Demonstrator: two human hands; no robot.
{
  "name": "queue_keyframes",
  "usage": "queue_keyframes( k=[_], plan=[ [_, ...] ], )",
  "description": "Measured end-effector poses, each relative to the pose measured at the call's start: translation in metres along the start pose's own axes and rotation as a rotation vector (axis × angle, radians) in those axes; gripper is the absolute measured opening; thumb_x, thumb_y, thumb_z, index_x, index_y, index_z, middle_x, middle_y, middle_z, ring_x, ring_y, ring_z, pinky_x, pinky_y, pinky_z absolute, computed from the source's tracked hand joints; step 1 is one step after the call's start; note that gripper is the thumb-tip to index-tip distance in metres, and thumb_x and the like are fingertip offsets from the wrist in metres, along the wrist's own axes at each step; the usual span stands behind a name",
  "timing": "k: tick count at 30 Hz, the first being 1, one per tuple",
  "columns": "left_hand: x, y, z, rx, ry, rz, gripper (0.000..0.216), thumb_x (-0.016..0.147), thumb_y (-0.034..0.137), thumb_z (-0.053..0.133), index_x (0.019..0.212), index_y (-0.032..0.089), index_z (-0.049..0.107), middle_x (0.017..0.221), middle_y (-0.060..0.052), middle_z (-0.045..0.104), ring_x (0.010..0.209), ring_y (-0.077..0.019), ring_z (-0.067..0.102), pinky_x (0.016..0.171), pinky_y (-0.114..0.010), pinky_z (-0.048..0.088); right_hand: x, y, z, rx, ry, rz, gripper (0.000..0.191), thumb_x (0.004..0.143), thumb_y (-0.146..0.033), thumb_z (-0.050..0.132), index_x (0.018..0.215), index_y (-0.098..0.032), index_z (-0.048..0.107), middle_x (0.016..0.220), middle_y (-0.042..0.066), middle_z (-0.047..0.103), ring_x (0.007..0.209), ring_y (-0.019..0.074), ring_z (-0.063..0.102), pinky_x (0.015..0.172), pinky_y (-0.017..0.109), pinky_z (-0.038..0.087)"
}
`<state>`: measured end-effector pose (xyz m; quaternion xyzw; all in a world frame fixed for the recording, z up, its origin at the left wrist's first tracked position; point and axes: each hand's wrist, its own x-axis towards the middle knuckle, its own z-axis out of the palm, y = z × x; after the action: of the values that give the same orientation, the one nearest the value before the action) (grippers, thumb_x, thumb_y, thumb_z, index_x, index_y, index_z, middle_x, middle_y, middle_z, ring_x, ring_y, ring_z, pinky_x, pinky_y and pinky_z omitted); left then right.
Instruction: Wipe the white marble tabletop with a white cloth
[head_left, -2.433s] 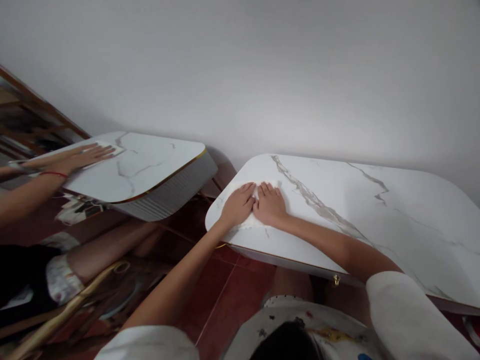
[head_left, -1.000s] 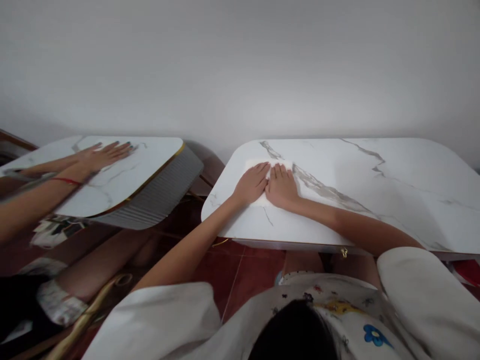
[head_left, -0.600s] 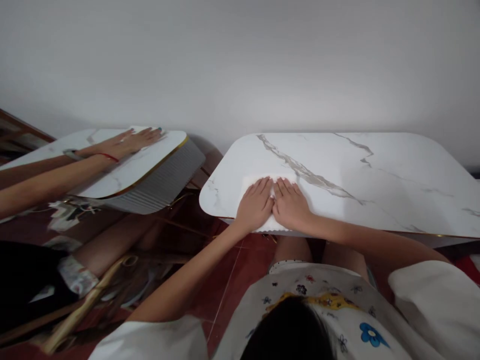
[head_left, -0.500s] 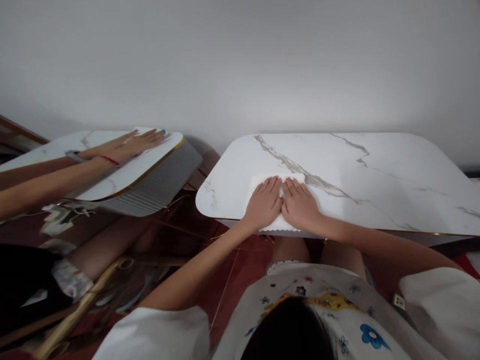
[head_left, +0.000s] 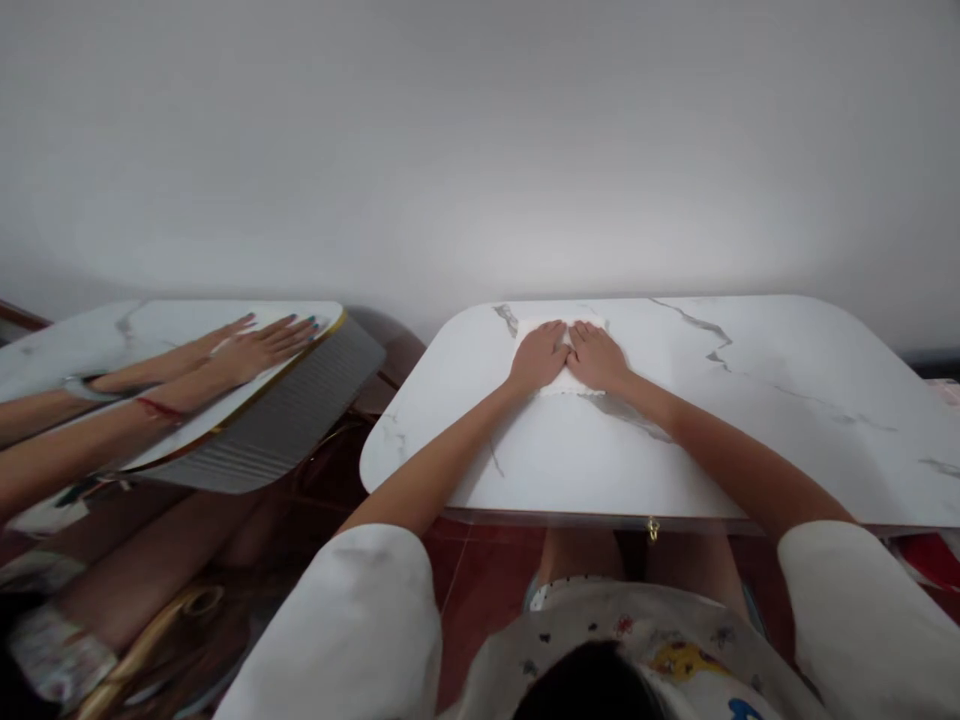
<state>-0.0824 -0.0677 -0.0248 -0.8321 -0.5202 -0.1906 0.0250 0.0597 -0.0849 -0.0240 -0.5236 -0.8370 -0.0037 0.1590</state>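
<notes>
Fingers of both hands lie flat, pressing the white cloth point(head_left: 561, 352), its long axis across the table point(head_left: 750, 420).

A second marble table point(head_left: 150, 330) stands left, before a grey wall point(head_left: 480, 140).

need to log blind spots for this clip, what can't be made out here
Head view only:
- White cloth: mostly covered by the left hand and right hand.
- Co-worker's hands on the second table: arms cut off by the left edge.
- Marble table: underside hidden; right end cut off.
</notes>
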Motion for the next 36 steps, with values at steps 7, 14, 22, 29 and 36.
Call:
queue_keyframes(
  k=[7,14,22,29,36],
  plan=[
    [0.058,-0.056,0.023,0.072,0.017,0.064,0.044,0.089,0.023,0.03,0.127,0.009,0.048,0.135,-0.014,0.049,0.127,-0.0227,0.043,0.108,-0.038,0.032,0.07,0.015,0.017,0.013,0.032,-0.012,0.052,0.089,-0.02,0.034,0.135,0.002,0.039,0.142,0.019,0.039,0.132,0.0256,0.031,0.109,0.036,0.02],
    [0.1,-0.071,0.034,0.049,-0.002,0.103,0.042,0.088,0.022,0.03,0.123,0.011,0.05,0.13,-0.013,0.054,0.122,-0.0222,0.047,0.103,-0.035,0.036,0.101,0.032,0.027,0.008,0.074,0.076,0.051,0.089,-0.021,0.03,0.134,0.002,0.039,0.141,0.019,0.041,0.131,0.0265,0.033,0.108,0.039,0.021],
    [0.122,-0.012,0.045,0.024,-0.001,0.118,0.038,0.089,0.022,0.029,0.117,0.011,0.053,0.122,-0.014,0.057,0.116,-0.0252,0.05,0.099,-0.039,0.037,0.077,0.08,0.01,-0.072,0.072,0.123,0.051,0.089,-0.019,0.028,0.134,0.001,0.039,0.14,0.019,0.042,0.13,0.0265,0.035,0.107,0.04,0.023],
    [0.083,0.023,0.04,-0.011,0.0,0.141,0.047,0.09,0.024,0.026,0.131,0.008,0.042,0.14,-0.015,0.042,0.13,-0.0265,0.037,0.107,-0.043,0.028,0.025,0.07,-0.003,-0.105,0.053,0.158,0.053,0.089,-0.02,0.028,0.137,0.002,0.034,0.145,0.02,0.035,0.134,0.0273,0.029,0.107,0.041,0.022],
    [-0.003,0.053,0.012,-0.001,-0.058,0.132,0.048,0.093,0.028,0.024,0.136,0.012,0.039,0.143,-0.012,0.04,0.132,-0.0251,0.034,0.109,-0.043,0.027,-0.054,0.016,-0.018,-0.107,0.018,0.144,0.055,0.09,-0.024,0.028,0.138,0.003,0.034,0.145,0.02,0.034,0.134,0.0287,0.029,0.109,0.04,0.021]
  ],
)
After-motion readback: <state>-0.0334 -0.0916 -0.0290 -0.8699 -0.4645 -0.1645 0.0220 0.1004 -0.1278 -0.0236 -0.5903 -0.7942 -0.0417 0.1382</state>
